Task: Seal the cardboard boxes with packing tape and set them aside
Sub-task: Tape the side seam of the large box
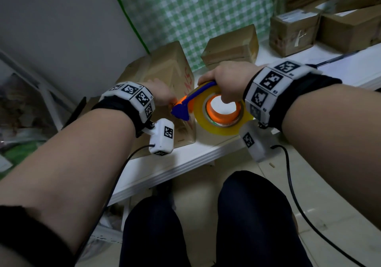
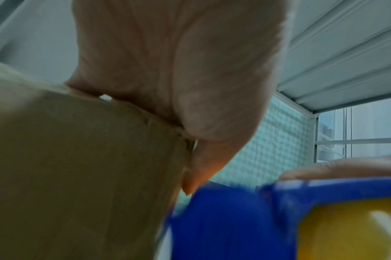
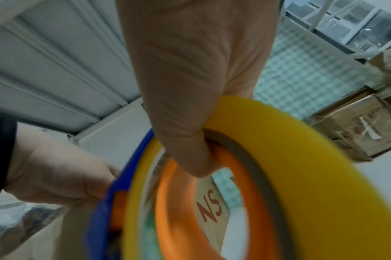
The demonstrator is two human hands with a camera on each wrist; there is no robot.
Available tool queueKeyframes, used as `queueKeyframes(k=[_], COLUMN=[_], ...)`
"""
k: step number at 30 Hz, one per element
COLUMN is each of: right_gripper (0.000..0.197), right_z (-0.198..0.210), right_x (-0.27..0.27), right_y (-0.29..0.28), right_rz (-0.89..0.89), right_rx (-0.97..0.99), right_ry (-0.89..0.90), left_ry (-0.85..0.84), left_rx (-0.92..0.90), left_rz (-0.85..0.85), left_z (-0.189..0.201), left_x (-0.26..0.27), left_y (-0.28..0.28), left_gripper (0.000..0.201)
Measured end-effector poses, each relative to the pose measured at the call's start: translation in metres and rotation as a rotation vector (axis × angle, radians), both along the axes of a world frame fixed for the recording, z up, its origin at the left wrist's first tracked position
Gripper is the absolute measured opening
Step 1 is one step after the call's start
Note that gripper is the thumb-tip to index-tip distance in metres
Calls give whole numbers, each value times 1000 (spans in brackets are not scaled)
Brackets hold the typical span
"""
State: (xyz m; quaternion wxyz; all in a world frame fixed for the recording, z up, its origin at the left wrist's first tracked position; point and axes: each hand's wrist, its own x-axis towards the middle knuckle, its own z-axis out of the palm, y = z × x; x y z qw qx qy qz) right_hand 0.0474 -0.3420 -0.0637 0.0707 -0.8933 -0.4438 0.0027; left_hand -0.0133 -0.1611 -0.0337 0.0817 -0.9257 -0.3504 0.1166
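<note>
In the head view, the left hand (image 1: 159, 93) hides its own fingertips against the cardboard box (image 1: 165, 68). The tape dispenser (image 2: 279, 219), lower right of the left wrist view, is blurred and cut off by the frame's edge.

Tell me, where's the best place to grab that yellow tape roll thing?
Probably through the orange hub hole, from above. The tape roll is a ring, so the right hand hooks its thumb inside and its fingers over the blue frame, keeping clear of the cutter end.
</note>
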Motion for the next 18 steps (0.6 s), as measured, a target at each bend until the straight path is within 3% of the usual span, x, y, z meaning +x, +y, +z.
queueKeyframes(k=[3, 5, 9, 14, 16, 18], right_gripper=[36, 37, 43, 39, 39, 42], right_z=[-15, -29, -25, -26, -35, -48], right_x=[-3, 1, 6, 9, 8, 4], right_y=[10, 10, 0, 20, 27, 35], right_rz=[6, -18, -150, -296, -335, -337], right_rx=[-188, -308, -88, 95, 131, 103], right_ry=[-44, -88, -56, -110, -142, -177], left_ry=[29, 24, 36, 31, 0, -35], left_rx=[32, 39, 16, 95, 83, 25], left_rz=[-33, -58, -87, -83, -82, -79], left_z=[2, 4, 7, 4, 4, 5], left_x=[-3, -5, -7, -13, -14, -16], left_y=[-6, -9, -16, -27, -26, -19], left_gripper=[70, 55, 46, 61, 60, 71])
